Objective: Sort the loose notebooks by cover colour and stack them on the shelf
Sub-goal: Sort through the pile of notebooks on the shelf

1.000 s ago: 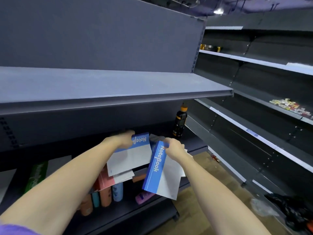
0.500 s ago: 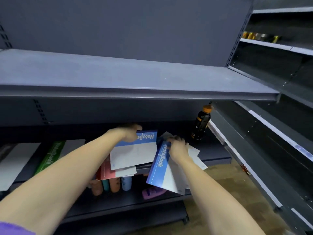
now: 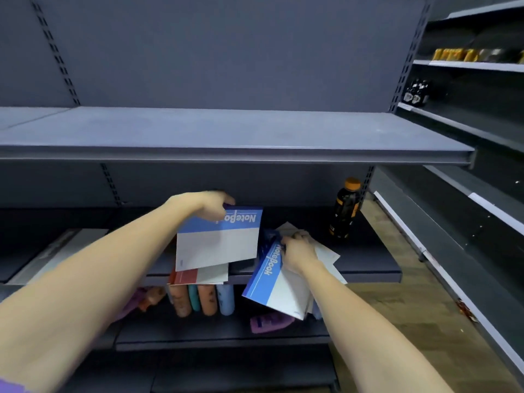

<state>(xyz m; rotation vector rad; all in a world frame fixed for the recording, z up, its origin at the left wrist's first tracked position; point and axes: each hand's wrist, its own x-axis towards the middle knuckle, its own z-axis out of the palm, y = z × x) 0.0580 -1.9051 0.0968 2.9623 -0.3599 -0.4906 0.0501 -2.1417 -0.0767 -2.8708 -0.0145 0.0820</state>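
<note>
So both hands are in at the middle shelf (image 3: pixel 368 272) of a dark grey rack. The left hand (image 3: pixel 208 204) grips the top edge of a blue-and-white notebook (image 3: pixel 218 241), fingers curled over the blue band where the "NoteBook" title is printed; it's held up off the shelf, tilted, face toward the camera. Right under it a red-and-white notebook (image 3: pixel 198 276) pokes out over the front lip of the shelf.

The right hand (image 3: pixel 296 251) has its fingers curled round a bunch of notebooks, the front one being a second blue notebook (image 3: pixel 272 282) turned so its title runs up the side. That bunch hangs at an angle past the front edge of the shelf, with a few white pages (image 3: pixel 326 256) fanned out behind the hand. The two blue ones are just beside each other, can't tell if the corners actually touch.

Other stuff: a dark bottle with an orange cap (image 3: pixel 346 208) stands upright at the right end of the same shelf. On the shelf below, a row of orange, teal and light blue tubes (image 3: pixel 208 299) standing up, plus a purple thing (image 3: pixel 269 321) lying flat near the front. Far left there's something flat and pale (image 3: pixel 56 251), too blurry to make out. The wide upper shelf (image 3: pixel 226 131) sits above the hands
</note>
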